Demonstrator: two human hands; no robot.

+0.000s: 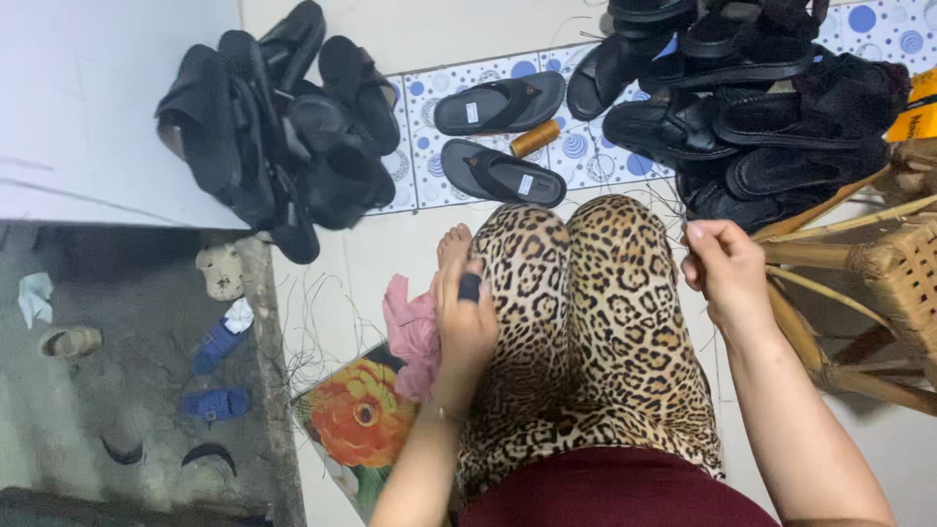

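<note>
Your left hand (467, 317) rests on your left knee with the fingers curled shut around a small dark object (470, 286), perhaps a thimble or a stub of tool; only its top shows above your knuckles, so you cannot tell its long axis. Your right hand (724, 268) is closed in a pinch, fingertips (695, 232) together, apparently on a thin dark thread (673, 210) that runs up and away from them toward the pile of black sandals (771, 107); the strand is too fine to follow far. By the look of it, you are drawing thread between stitches, and the next move calls for keeping that pinch firm while the line stays taut. Just left of your left fingers lies a pink cloth (412, 327). Beyond your knees, two grey sandals (503, 137) lie side by side, long axes running left to right, a brown thread spool (536, 138) between them.
</note>
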